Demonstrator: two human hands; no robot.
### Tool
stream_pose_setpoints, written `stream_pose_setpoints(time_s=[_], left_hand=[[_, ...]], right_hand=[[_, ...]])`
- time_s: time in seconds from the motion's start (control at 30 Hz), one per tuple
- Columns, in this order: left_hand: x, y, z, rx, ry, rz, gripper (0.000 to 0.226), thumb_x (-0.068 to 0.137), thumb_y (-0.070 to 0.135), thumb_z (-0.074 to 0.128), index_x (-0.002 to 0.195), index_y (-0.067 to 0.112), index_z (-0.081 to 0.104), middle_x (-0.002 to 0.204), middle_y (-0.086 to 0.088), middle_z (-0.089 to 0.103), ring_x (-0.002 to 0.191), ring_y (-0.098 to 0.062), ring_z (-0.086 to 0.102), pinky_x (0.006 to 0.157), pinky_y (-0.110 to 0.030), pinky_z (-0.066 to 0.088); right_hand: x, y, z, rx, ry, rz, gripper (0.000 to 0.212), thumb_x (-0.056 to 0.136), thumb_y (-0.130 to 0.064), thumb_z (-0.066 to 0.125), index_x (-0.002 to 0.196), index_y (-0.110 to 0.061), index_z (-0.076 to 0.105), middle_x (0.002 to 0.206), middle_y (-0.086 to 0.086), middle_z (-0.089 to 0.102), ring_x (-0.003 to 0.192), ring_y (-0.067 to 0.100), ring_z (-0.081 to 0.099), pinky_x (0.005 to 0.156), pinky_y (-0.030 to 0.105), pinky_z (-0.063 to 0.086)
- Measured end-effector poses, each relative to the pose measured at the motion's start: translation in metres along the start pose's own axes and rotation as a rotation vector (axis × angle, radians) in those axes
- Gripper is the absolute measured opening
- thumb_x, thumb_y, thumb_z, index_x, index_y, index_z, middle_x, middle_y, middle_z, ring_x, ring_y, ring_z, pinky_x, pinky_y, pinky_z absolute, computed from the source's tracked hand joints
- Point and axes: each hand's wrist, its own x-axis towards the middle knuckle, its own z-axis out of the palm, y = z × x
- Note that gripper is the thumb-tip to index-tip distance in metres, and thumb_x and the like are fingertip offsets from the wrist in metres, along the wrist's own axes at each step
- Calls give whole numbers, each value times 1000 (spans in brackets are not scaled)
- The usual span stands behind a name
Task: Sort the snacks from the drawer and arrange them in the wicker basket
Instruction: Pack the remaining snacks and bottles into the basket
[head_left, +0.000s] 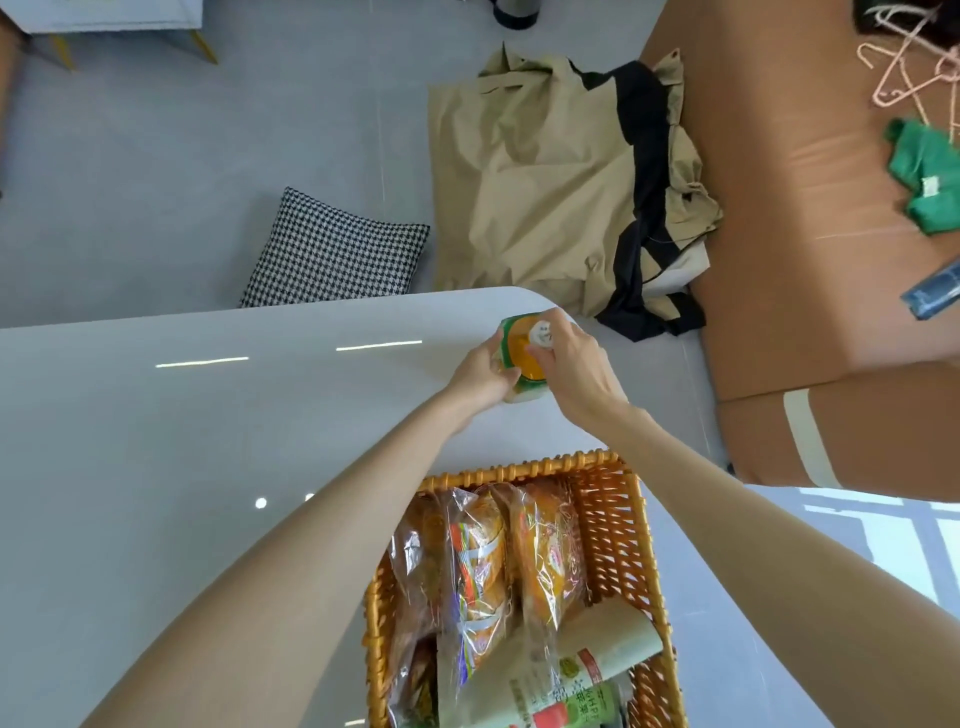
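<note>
A small snack cup (525, 364) with a green and orange lid stands near the far right corner of the white table (208, 441). My left hand (480, 376) grips its left side and my right hand (569, 371) curls over its top and right side. Nearer to me, a wicker basket (615, 525) sits at the table's right edge. It holds several clear-wrapped orange snack packs (540, 551) standing side by side and a pale green packet (566, 675) lying across the front.
Beyond the table, a houndstooth cushion (337, 254) and a beige and black garment (561, 192) lie on the grey floor. A large cardboard box (800, 234) stands to the right with a green cloth (924, 176) and pink hangers (909, 62) on it.
</note>
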Motion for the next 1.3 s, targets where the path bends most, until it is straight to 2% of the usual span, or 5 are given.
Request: stream_pose_setpoints(time_s=[0.33,0.5,0.83,1.0,1.3], left_hand=[[2,-6,-1,-51,0,-8,49,99,9,47,145,21,36,139,-4,53,129,-21,47,101,-30,41],[-26,-9,-13,24,215,150,46,99,6,41,144,15,38,145,-3,46,133,-14,42,99,-20,35],[-154,-66,-18,70,309,282,48,99,10,44,145,21,36,145,-1,44,129,-15,46,94,-19,36],[-225,-120,-4,64,286,287,48,99,10,44,145,21,36,144,-2,44,125,-15,50,94,-22,40],[-255,-167,25,201,199,228,52,98,18,49,147,24,33,148,-2,40,130,-18,46,96,-26,41]], right_hand=[[3,11,8,90,37,-4,40,103,-21,37,142,-22,33,133,13,50,107,31,56,81,45,54],[-21,7,-5,137,72,59,60,101,-22,39,153,-33,11,134,7,54,106,27,58,78,47,54],[-173,17,-4,295,271,110,37,98,-12,45,133,-20,51,130,4,50,101,17,56,83,28,48],[-269,22,28,312,263,164,34,97,-12,47,129,-21,54,127,2,46,89,12,55,81,32,50],[-311,12,81,119,160,110,35,99,-16,45,131,-28,54,149,3,33,111,23,56,78,32,53]])
